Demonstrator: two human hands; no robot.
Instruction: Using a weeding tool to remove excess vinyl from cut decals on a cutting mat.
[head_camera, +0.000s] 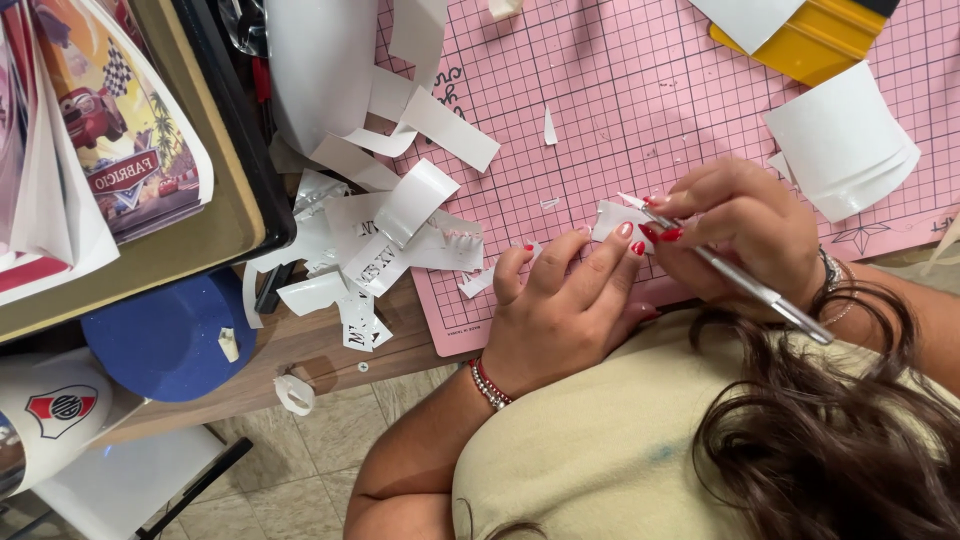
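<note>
Pink cutting mat (620, 90) | one white sticker scrap (612, 217) | left hand (560, 310) pressing | right hand (740, 225), one craft knife (745, 285)

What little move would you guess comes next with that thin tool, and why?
Probably a slight lift with the thin metal tool: its tip sits at the edge of the small white piece on the pink cutting mat, the left hand pins that piece with its fingertips, and the right hand holds the tool like a pen.

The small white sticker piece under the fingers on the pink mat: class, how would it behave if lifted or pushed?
The sticker piece looks thin, so probably floppy and very light. Nearby white scraps curl, so it may curl too. The left hand pins it beside the tool, suggesting it slides easily.
</note>
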